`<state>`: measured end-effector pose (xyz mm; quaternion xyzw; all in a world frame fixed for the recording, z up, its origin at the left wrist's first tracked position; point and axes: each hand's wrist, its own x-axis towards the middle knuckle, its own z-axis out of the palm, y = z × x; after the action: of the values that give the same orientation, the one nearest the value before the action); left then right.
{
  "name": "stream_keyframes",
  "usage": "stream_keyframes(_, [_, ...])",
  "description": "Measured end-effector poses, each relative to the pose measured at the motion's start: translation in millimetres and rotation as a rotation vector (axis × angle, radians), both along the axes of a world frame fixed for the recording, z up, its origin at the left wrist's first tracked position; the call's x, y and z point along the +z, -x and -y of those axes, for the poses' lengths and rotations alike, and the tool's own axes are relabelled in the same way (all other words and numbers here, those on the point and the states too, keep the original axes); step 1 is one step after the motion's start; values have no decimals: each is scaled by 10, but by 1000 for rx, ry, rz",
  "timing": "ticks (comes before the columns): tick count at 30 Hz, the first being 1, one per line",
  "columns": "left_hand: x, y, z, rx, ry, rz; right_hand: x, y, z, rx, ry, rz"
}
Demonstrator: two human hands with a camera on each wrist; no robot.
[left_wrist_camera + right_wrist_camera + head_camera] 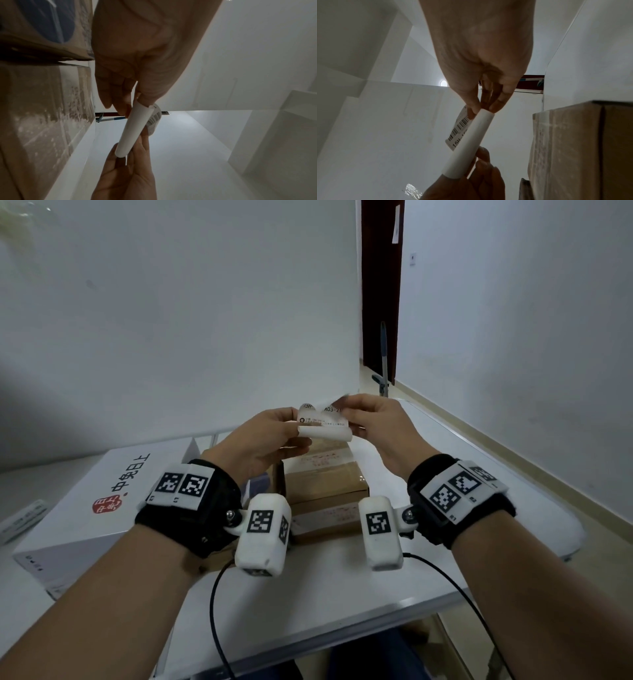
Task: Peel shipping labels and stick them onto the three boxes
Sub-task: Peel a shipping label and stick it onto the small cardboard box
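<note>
Just above the brown boxes (325, 484), the left hand (263, 440) and right hand (380, 422) each pinch an end of one curling shipping label (323, 422), apparently mid-peel, so sticking it down seemingly remains; labels already on boxes cannot be counted.

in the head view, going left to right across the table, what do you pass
white box → left hand → label → right hand
</note>
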<state>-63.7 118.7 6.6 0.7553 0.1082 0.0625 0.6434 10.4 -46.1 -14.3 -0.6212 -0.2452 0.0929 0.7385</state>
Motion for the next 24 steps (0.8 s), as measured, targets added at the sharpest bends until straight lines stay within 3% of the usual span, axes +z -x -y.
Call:
stream_keyframes(4, [-65,29,46,-22,-98,2,-97,-26,16,-15,33,2])
stream_keyframes(7, [-113,45,54,82,-206,82,-175,-58,44,-68,106,16])
stream_keyframes(10, [-79,91,77,255,-537,351,-248,-95,44,-99,173,73])
stream_keyframes(12, [-18,128,131,225,-759,455,-280,-98,27,-132,215,135])
stream_keyframes(16, [-45,95,202,-21,-1029,326,-286,-92,16,-159,225,198])
stream_keyframes(24, [-147,46,171,-50,-1116,253,-327,-130,25,-128,215,187])
